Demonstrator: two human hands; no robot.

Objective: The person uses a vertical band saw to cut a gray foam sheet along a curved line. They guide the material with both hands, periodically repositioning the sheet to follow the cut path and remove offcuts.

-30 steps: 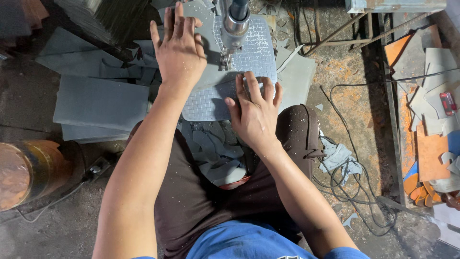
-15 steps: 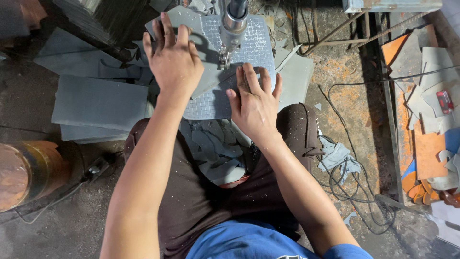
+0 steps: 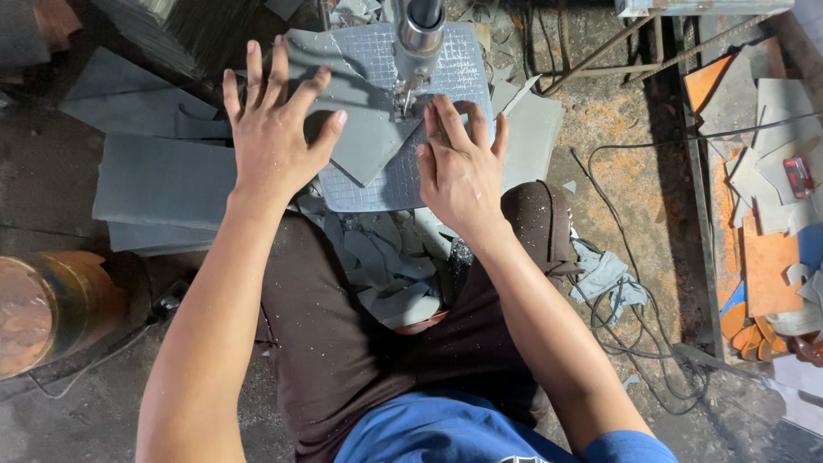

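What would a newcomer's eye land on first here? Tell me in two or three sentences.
First come the two hands spread flat at the top centre: the left hand and the right hand press a grey sheet onto a gridded work plate, right under a vertical metal shaft. Next, the heap of grey offcuts lying between the person's knees. Orange and grey scraps fill the right edge.
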